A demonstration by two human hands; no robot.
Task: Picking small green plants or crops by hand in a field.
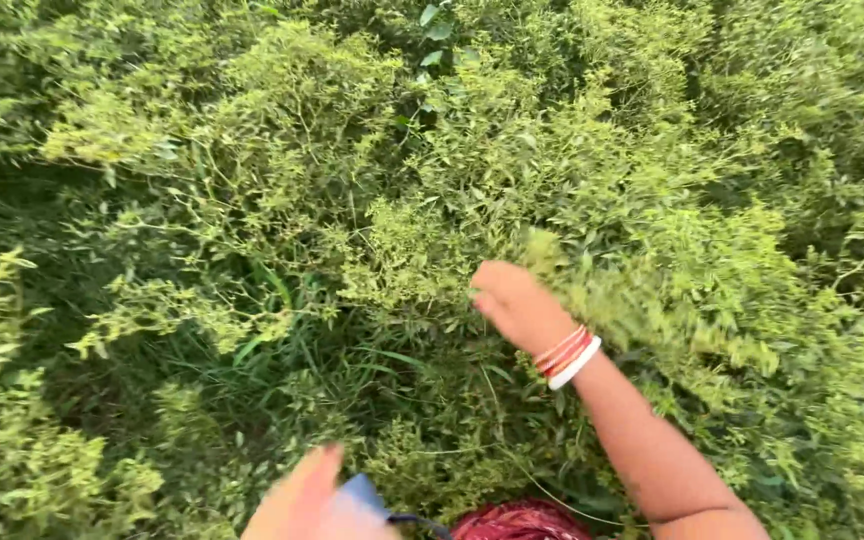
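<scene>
My right hand (pixel 517 302) reaches into a dense bush of leafy green plants (pixel 592 200). Its fingers are curled around a bunch of the stems. Red and white bangles (pixel 569 356) sit on that wrist. My left hand (pixel 300 505) is at the bottom edge, blurred by motion. It holds a blue-handled object (pixel 362 493), most of which is hidden. A dark cord (pixel 414 520) runs from the blue piece.
Thick green bushes fill the whole view, with longer grass blades (pixel 282 350) low in the middle. A darker gap in the plants (pixel 62 230) lies to the left. A patch of red patterned cloth (pixel 520 522) shows at the bottom edge.
</scene>
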